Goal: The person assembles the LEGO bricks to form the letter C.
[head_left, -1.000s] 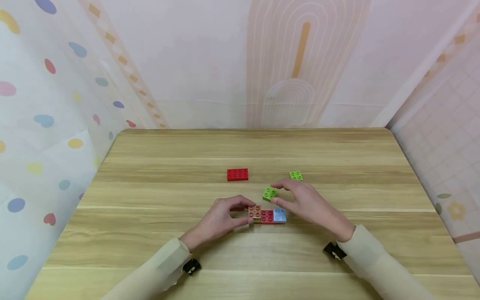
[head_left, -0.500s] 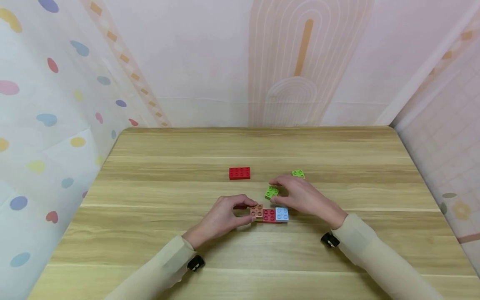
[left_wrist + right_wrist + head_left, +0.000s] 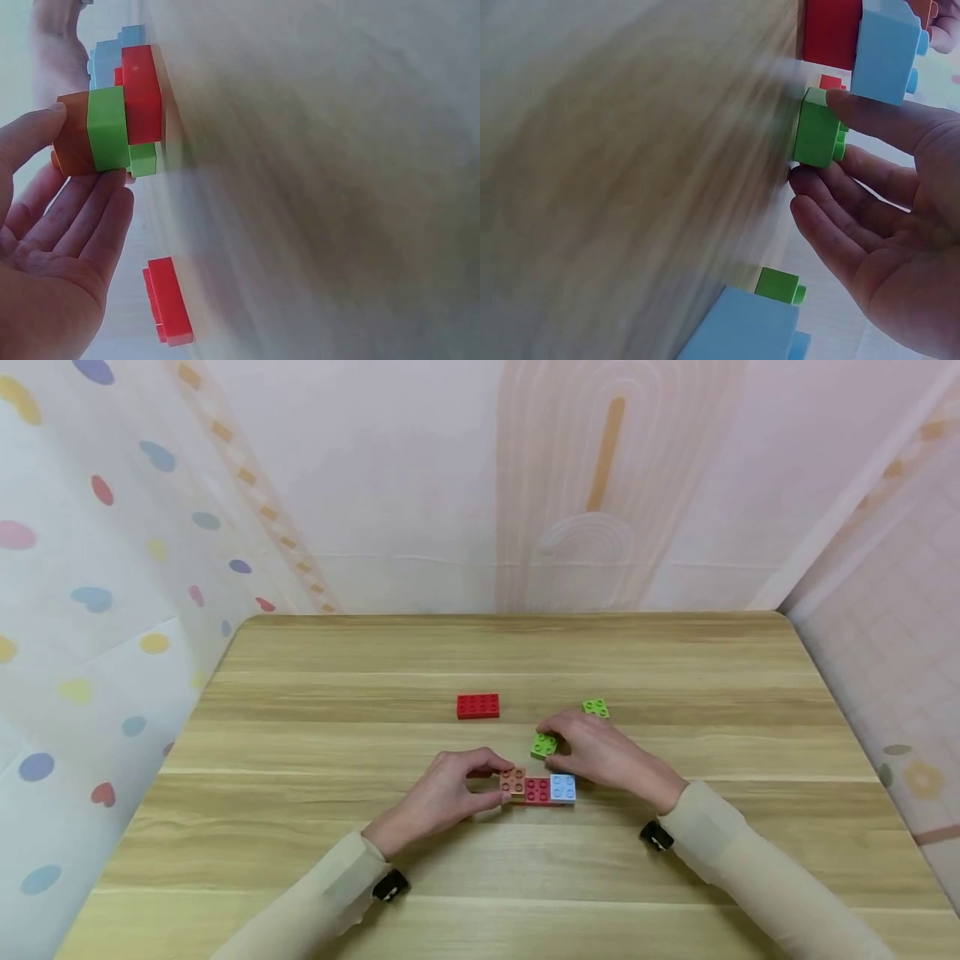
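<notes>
A long red brick (image 3: pixel 142 94) lies near the middle of the table, bearing a smaller red brick (image 3: pixel 537 790), a light blue brick (image 3: pixel 562 787) and, at its left end, a green brick (image 3: pixel 109 127) topped by an orange-brown brick (image 3: pixel 512 780). My left hand (image 3: pixel 442 797) pinches that orange-brown brick between thumb and fingers. Just behind the stack, my right hand (image 3: pixel 600 753) pinches a loose green brick (image 3: pixel 817 131) by its sides, low on the tabletop. Its thumb comes close to the light blue brick in the right wrist view.
Farther back on the wooden table (image 3: pixel 337 693) lies a red eight-stud brick (image 3: pixel 477 706). Another green brick (image 3: pixel 596 708) sits beyond my right hand. A larger blue brick (image 3: pixel 742 330) shows near it in the right wrist view, hidden in the head view. Printed cloth walls enclose the table.
My right hand has edged left and its fingers have drawn in around the loose green brick, which has turned slightly. My left hand stays on the stack.
</notes>
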Motion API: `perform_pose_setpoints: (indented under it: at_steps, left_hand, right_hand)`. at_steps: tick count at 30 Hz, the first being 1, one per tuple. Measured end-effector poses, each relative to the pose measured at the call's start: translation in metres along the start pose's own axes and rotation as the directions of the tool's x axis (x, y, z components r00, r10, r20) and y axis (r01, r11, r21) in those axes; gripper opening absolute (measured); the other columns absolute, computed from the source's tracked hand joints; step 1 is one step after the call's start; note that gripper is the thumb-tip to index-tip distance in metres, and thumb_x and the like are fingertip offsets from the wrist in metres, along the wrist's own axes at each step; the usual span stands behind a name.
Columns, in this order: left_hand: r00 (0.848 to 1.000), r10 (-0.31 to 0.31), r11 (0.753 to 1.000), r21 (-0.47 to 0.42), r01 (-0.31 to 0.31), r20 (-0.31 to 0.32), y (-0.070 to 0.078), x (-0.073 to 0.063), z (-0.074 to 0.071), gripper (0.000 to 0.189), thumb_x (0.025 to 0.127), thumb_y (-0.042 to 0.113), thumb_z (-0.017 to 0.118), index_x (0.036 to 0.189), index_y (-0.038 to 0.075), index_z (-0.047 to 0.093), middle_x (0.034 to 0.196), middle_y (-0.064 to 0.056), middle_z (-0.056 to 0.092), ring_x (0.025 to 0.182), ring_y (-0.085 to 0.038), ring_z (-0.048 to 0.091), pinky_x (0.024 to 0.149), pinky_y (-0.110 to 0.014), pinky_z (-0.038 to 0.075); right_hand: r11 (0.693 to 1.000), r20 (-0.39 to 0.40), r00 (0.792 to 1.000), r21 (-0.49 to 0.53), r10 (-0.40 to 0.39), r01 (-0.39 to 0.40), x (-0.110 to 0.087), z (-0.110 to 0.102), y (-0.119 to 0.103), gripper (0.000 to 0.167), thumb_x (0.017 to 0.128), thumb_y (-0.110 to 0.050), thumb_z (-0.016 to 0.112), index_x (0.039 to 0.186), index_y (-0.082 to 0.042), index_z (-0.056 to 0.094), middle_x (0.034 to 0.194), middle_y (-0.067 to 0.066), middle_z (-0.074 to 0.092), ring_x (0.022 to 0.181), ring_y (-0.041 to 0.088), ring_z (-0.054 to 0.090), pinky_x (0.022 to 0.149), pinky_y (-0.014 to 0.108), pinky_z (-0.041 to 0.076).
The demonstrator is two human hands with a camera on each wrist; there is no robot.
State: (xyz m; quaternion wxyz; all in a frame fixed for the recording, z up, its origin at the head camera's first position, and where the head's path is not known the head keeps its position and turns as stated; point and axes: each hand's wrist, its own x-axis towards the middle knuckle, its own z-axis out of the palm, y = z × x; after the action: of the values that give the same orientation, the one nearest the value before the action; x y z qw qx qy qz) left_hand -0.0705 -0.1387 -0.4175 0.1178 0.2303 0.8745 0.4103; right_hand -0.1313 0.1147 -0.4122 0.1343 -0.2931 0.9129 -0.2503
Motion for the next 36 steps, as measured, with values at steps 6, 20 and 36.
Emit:
perform_pose_setpoints:
  at_steps: [6,20,36]
  left_hand:
    - [1.0,-0.011,1.0,-0.025,0.011,0.005,-0.002,-0.002,0.0,0.037,0.09,0.016,0.082,0.125,0.013,0.07,0.123,-0.001,0.073,0.115,-0.019,0.069,0.101,-0.038,0.056]
    - [1.0,-0.022,0.997,-0.074,0.023,0.02,-0.003,-0.005,-0.001,0.04,0.09,0.014,0.081,0.128,0.013,0.069,0.127,-0.001,0.071,0.119,-0.019,0.067,0.105,-0.038,0.054]
    - [0.999,-0.053,0.989,-0.135,0.053,0.001,-0.004,-0.005,0.001,0.04,0.09,0.013,0.082,0.127,0.012,0.068,0.124,-0.002,0.072,0.117,-0.018,0.067,0.104,-0.037,0.054]
  right_hand:
    - [1.0,-0.026,1.0,0.012,0.002,-0.002,-0.006,-0.003,0.001,0.046,0.095,-0.019,0.075,0.136,-0.002,0.064,0.137,0.015,0.064,0.131,0.033,0.057,0.111,0.053,0.046]
    - [0.997,-0.115,0.993,0.063,-0.034,0.041,-0.025,-0.008,0.001,0.047,0.096,-0.019,0.075,0.139,-0.006,0.063,0.14,0.014,0.063,0.131,0.035,0.057,0.108,0.057,0.048]
    - [0.991,-0.211,0.976,0.108,-0.054,0.079,-0.037,-0.011,-0.005,0.045,0.096,-0.015,0.074,0.139,-0.007,0.063,0.139,0.01,0.063,0.124,0.031,0.062,0.102,0.053,0.054]
